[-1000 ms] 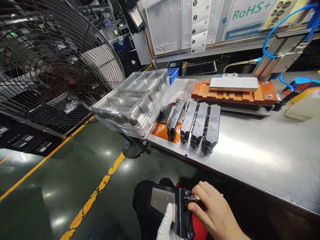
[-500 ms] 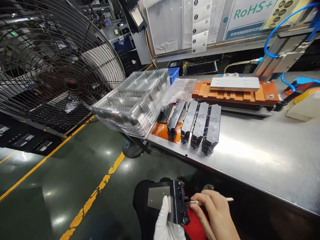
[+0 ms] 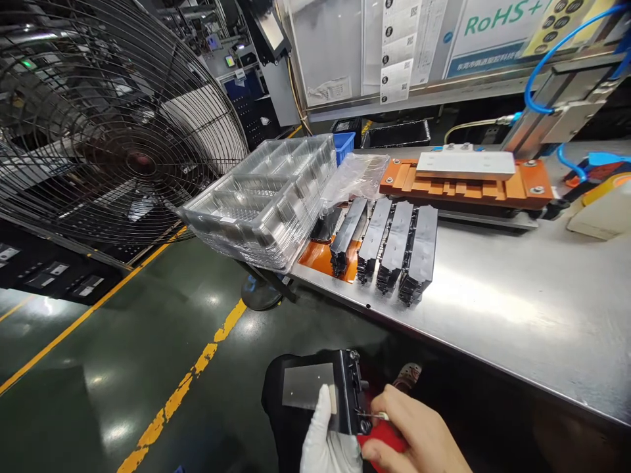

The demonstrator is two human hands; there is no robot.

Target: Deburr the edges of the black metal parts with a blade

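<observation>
My left hand (image 3: 328, 440), in a white glove, grips a black plastic part (image 3: 348, 394) with a flat glossy panel, its thumb lying on the panel. Moulded posts and clips line the part's right edge. My bare right hand (image 3: 414, 430) pinches a slim tool (image 3: 380, 415) with a pale handle and a thin metal tip. That tip meets the clipped edge near its lower corner; whether it touches is too small to tell. Most of the tool's handle is hidden by my fingers. Both hands are low, in front of the bench edge.
Several black plastic parts (image 3: 419, 253) stand in a row on the metal bench (image 3: 493, 289), over an orange sheet (image 3: 315, 256). Stacked clear trays (image 3: 286, 210) are at the left end. Behind is an orange fixture (image 3: 530, 184) with a blue air hose. A large fan (image 3: 140, 161) stands left.
My right hand and the tool have moved down along the part's edge, from about its middle to near the lower corner. My left hand keeps its hold, with the part shifted slightly.
</observation>
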